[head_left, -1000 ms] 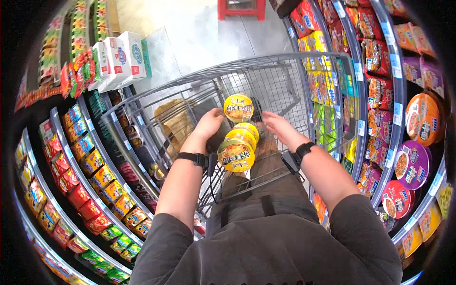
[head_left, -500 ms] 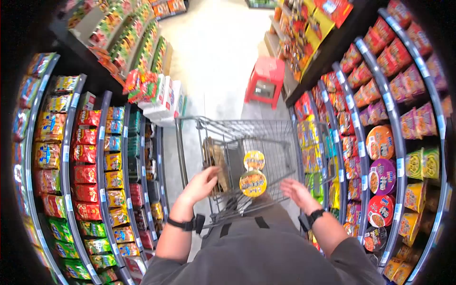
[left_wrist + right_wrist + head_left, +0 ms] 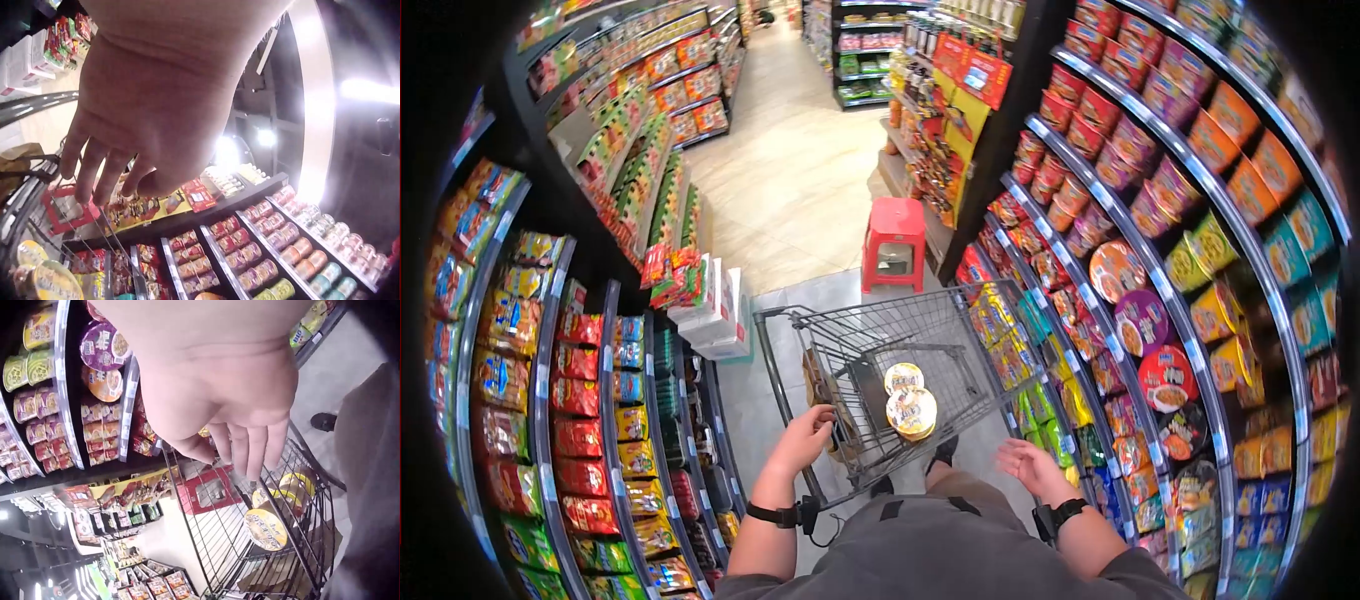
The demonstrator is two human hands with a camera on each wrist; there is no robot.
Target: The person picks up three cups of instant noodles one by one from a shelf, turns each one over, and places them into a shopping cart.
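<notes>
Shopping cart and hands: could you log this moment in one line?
left hand: empty, near cart | right hand: empty, fingers relaxed | tubs: inside cart | red stool: beyond cart

See left hand (image 3: 150, 119) large across top and middle, with fingers (image 3: 103, 178) pointing down, slightly apart, lightly bent. Find shopping cart (image 3: 37, 105) along left side, with thin wires running down past fingertips. Spot yellow-lidded tubs (image 3: 59, 282) at bottom left, brown item (image 3: 15, 178) higher at left edge, red stool (image 3: 53, 215) behind wires. Note white boxes (image 3: 28, 65) upper left, shelved cups (image 3: 300, 247) in slanting rows lower right, bright ceiling light (image 3: 372, 90) above
</notes>
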